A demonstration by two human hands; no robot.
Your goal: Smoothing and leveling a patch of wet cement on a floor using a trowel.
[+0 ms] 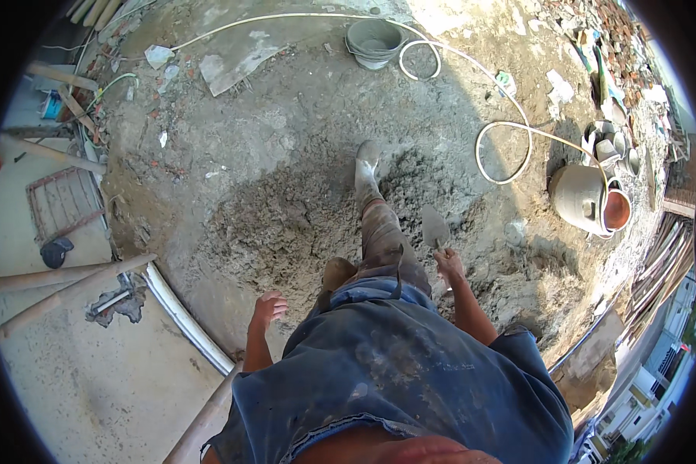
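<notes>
My right hand [449, 264] grips the handle of a pointed trowel [435, 226], its grey blade held out over the ground. My left hand [269, 306] hangs beside my body with the fingers apart and nothing in it. Lumpy wet mortar [278, 213] lies spread around my legs, darker in the middle. One of my boots [366, 172], coated in grey, stands in it ahead of me.
A grey bucket [373, 42] stands far ahead. A pale hose [510, 124] loops across the ground to a large jar [578, 199] on the right. Wooden poles [62, 290] and a light wall panel [108, 387] lie left. Brick rubble [622, 39] fills the far right.
</notes>
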